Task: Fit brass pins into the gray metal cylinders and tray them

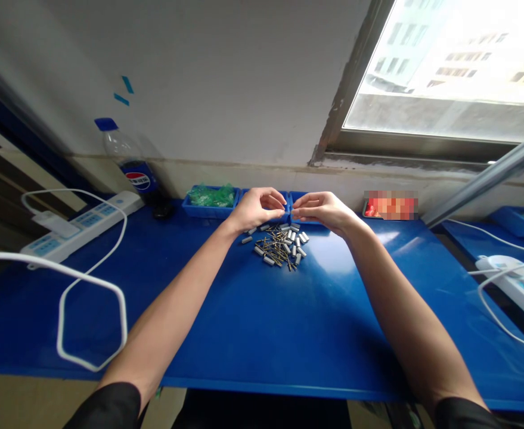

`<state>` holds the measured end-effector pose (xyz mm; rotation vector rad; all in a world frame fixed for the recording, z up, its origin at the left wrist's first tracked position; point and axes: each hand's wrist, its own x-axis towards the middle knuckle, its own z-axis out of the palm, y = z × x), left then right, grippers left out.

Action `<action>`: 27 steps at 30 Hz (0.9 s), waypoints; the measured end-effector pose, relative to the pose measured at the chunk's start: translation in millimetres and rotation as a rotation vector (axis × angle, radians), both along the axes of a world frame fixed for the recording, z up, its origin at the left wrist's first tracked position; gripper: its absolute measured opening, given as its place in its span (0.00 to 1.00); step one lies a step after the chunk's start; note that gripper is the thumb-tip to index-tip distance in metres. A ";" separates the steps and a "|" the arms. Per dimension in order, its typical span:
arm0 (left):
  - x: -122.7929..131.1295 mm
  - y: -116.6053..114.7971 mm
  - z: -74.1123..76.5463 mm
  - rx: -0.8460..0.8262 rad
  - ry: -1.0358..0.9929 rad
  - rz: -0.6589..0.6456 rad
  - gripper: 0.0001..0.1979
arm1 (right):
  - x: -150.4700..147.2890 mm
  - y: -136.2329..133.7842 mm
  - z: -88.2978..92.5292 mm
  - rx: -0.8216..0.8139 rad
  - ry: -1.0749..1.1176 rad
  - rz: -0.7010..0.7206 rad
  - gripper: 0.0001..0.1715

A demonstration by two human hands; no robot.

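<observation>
silver bits (298, 258) and brass pins (273, 252) piled just under the left hand (260, 208) and right hand (323, 208) on the head cam. fingertips curled toward thumbs on both, the two facing each other, can't tell if either's pinching anything tbh. blue bins (205, 212) right behind them.

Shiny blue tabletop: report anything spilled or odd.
Short silver metal pieces and thin brass-coloured rods lie jumbled together, outside the blue plastic trays, which looks untidy; whether they spilled, I can't tell.
</observation>
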<state>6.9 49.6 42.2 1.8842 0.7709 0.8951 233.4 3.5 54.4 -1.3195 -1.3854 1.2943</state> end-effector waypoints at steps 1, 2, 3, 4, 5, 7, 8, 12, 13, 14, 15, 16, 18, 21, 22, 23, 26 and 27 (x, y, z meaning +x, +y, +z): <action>-0.6 0.4 -0.9 0.036 0.060 0.016 0.13 | 1.2 0.1 1.0 0.044 -0.045 -0.042 0.18; -1.2 0.6 -1.9 0.073 0.135 0.026 0.12 | 2.9 0.2 1.8 0.095 -0.099 -0.089 0.17; -1.6 0.5 -3.3 0.108 0.218 0.026 0.11 | 5.0 0.5 2.2 0.152 -0.158 -0.141 0.17; -1.8 0.2 -5.1 0.138 0.303 0.016 0.11 | 7.5 0.9 2.2 0.206 -0.218 -0.200 0.17; -1.8 -0.3 -7.2 0.160 0.381 -0.001 0.12 | 9.9 1.5 1.7 0.254 -0.273 -0.262 0.17; -0.7 -1.9 -12.1 0.186 0.504 -0.041 0.13 | 14.0 3.1 -0.1 0.313 -0.357 -0.354 0.18; 0.2 -2.8 -14.7 0.192 0.545 -0.056 0.14 | 15.4 4.1 -1.4 0.326 -0.382 -0.372 0.18; 4.6 -5.9 -22.5 0.196 0.628 -0.099 0.17 | 15.2 7.6 -5.7 0.326 -0.413 -0.326 0.17; 5.3 -6.3 -23.4 0.195 0.635 -0.104 0.18 | 14.3 8.1 -6.3 0.323 -0.420 -0.312 0.17; 5.8 -6.3 -23.9 0.197 0.638 -0.108 0.18 | 13.4 8.3 -6.8 0.319 -0.429 -0.296 0.16; 5.9 -6.2 -24.0 0.202 0.638 -0.112 0.19 | 12.4 8.4 -7.2 0.314 -0.437 -0.280 0.16; 5.7 -5.8 -23.6 0.210 0.632 -0.115 0.19 | 11.5 8.3 -7.4 0.310 -0.444 -0.264 0.16; 4.4 -4.8 -21.6 0.225 0.606 -0.126 0.19 | 10.0 7.6 -7.5 0.301 -0.451 -0.239 0.16; 1.0 -3.2 -16.1 0.205 0.527 -0.132 0.17 | 8.0 6.0 -6.8 0.285 -0.448 -0.208 0.16; -0.2 -2.8 -13.8 0.188 0.498 -0.131 0.16 | 7.4 5.4 -6.3 0.280 -0.446 -0.191 0.16; -1.3 -2.4 -11.5 0.172 0.467 -0.130 0.15 | 6.7 4.7 -5.4 0.274 -0.443 -0.172 0.16; -3.2 -1.7 -5.1 0.121 0.341 -0.130 0.13 | 4.2 1.7 -1.8 0.231 -0.449 -0.103 0.15; -3.2 -1.5 -3.5 0.100 0.288 -0.127 0.12 | 3.3 0.4 -0.3 0.205 -0.450 -0.074 0.15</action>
